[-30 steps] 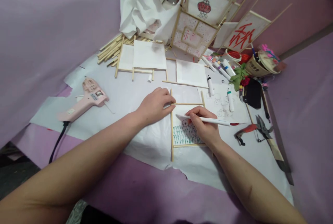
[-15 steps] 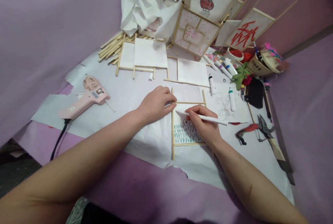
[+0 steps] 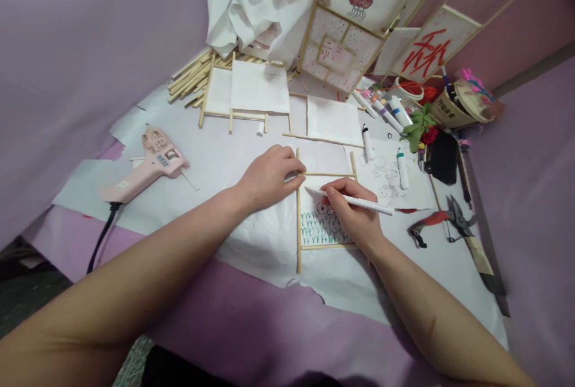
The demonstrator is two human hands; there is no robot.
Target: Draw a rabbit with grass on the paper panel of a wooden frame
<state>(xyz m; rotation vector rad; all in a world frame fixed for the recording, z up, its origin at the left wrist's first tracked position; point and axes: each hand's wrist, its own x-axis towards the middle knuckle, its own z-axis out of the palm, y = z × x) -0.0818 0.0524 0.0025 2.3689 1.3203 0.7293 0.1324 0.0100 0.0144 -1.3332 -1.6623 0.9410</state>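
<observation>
A small paper panel in a wooden stick frame [image 3: 298,225] lies flat before me, with green marks and a small drawing on it. My right hand [image 3: 354,213] is closed round a white marker pen [image 3: 359,202], its tip resting on the paper near the drawing. My left hand [image 3: 269,176] lies on the frame's upper left corner, its fingers curled and pressing down on the sticks.
A pink glue gun [image 3: 146,165] with a black cord lies at the left. Red-handled cutters [image 3: 442,223] lie at the right beside a long blade [image 3: 480,261]. Markers [image 3: 401,168], blank framed panels [image 3: 258,90], loose sticks [image 3: 191,78] and a paper lantern [image 3: 359,21] fill the back.
The view has shifted slightly. My right hand has moved a little up the panel with the pen. My left hand stays on the frame's corner.
</observation>
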